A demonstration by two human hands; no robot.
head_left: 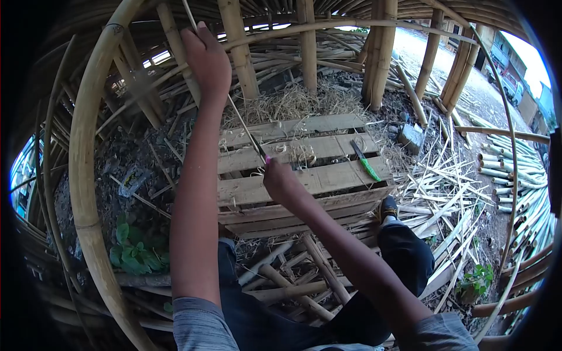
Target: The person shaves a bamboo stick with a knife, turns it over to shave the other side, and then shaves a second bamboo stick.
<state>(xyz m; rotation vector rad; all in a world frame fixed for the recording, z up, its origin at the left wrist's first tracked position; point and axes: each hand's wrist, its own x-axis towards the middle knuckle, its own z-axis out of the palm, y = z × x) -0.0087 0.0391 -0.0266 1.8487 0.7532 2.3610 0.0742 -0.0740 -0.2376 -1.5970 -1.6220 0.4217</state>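
My left hand (208,61), raised at the upper left, is closed round a thin bamboo strip (239,114). The strip slants down from there to my right hand (282,180). My right hand is closed on a knife (259,148), whose dark blade lies along the strip's lower end. A bit of pink shows at its grip, and the fingers hide the rest. Beneath my hands is a slatted wooden crate (328,177) with curled shavings on top. Another knife (365,162), with a green handle, lies on the crate's right side.
A thick curved bamboo pole (88,175) arches at the left. Upright bamboo posts (380,55) stand behind the crate. Split bamboo pieces (436,196) litter the ground at the right, near stacked green bamboo poles (524,175). A stone block (411,138) sits beyond the crate.
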